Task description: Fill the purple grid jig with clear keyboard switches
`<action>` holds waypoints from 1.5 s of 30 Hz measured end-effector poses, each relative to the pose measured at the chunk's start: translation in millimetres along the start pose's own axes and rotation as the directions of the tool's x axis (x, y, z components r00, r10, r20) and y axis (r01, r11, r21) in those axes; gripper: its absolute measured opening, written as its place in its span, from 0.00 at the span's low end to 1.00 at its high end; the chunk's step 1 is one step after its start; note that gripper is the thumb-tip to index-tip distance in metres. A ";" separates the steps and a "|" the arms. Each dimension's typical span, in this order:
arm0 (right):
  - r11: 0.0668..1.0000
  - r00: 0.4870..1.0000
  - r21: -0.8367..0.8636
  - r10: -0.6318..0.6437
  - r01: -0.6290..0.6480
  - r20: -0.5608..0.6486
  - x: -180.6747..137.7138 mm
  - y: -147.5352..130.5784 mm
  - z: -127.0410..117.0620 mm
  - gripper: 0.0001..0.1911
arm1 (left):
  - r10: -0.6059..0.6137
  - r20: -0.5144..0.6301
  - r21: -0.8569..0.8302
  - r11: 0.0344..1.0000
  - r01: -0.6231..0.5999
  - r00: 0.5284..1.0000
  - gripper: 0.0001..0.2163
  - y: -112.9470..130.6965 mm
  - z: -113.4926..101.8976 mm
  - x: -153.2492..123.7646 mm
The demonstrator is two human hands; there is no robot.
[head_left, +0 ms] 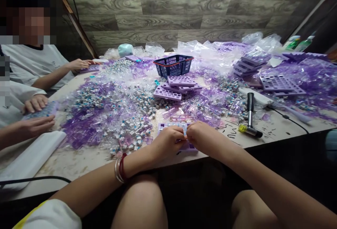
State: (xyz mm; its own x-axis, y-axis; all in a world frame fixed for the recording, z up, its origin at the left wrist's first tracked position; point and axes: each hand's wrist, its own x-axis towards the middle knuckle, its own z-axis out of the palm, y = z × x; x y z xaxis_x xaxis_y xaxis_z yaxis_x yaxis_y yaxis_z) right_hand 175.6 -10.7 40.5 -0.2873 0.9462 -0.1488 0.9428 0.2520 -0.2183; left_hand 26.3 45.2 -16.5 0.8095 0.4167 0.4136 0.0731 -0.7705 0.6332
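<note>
At the table's front edge, a light purple slotted plate (192, 147) lies partly hidden beneath my hands, with some clear pieces in its slots. My left hand (167, 140) is closed over it, fingertips pinched together. Touching it or nearly so, my right hand (199, 136) is closed too, its fingers bent down onto the plate. Whatever the fingertips hold is hidden or too small to name. Just beyond lie loose small white-and-blue parts (139, 102) and transparent purple pieces (84, 116) in heaps.
Behind the heaps are stacked purple plates (168, 92) and a dark blue basket (173, 67). A hammer (250, 115) and a white cabled device (255, 97) lie on the right. At left, two co-workers' hands (37, 104) work on plates near a long white case (39, 155).
</note>
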 end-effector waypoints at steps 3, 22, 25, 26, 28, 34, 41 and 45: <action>0.999 1.000 -0.036 0.016 -0.016 0.013 -1.4 -6.5 -3.2 0.11 | 0.020 0.022 0.024 1.000 -0.020 1.000 0.07 -1.8 2.3 -1.4; 0.982 0.973 -0.028 0.181 -0.186 -0.141 -19.5 -11.2 12.6 0.09 | 0.098 0.150 0.125 0.985 -0.117 0.984 0.09 -2.1 -18.8 11.8; 0.978 0.973 0.182 0.135 -0.100 -0.189 -34.1 0.9 14.6 0.11 | -0.054 -0.075 0.206 0.976 0.069 0.996 0.09 -20.2 -41.0 28.8; 0.968 0.968 0.233 0.139 -0.089 -0.207 -39.7 8.1 13.4 0.13 | -0.108 -0.137 0.257 0.956 0.140 0.985 0.08 -29.9 -48.9 35.7; 0.953 0.937 0.271 0.214 -0.138 -0.275 -50.5 27.1 9.1 0.14 | -0.202 -0.182 0.406 0.876 0.261 0.962 0.09 -52.0 -61.7 48.5; 0.760 0.694 0.143 0.640 -0.633 -0.330 -72.8 94.0 4.7 0.16 | -0.243 -0.071 0.500 0.830 0.245 0.967 0.10 -96.5 -61.8 64.6; 0.691 0.610 0.062 0.674 -0.721 -0.417 -69.6 127.2 16.4 0.19 | -0.262 -0.118 0.515 0.809 0.285 0.958 0.09 -102.5 -53.2 60.5; 0.679 0.590 0.083 0.685 -0.729 -0.428 -61.2 129.0 16.2 0.19 | -0.271 -0.143 0.516 0.800 0.306 0.952 0.08 -96.6 -57.5 59.8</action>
State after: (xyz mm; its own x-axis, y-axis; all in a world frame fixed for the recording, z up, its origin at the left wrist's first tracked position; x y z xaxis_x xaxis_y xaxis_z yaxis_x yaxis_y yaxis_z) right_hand 312.1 -39.4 5.8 0.5489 0.8173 0.1753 0.8359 -0.5356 -0.1201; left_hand 34.2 172.3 -15.4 0.6674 0.6747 0.3152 0.6065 -0.7381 0.2956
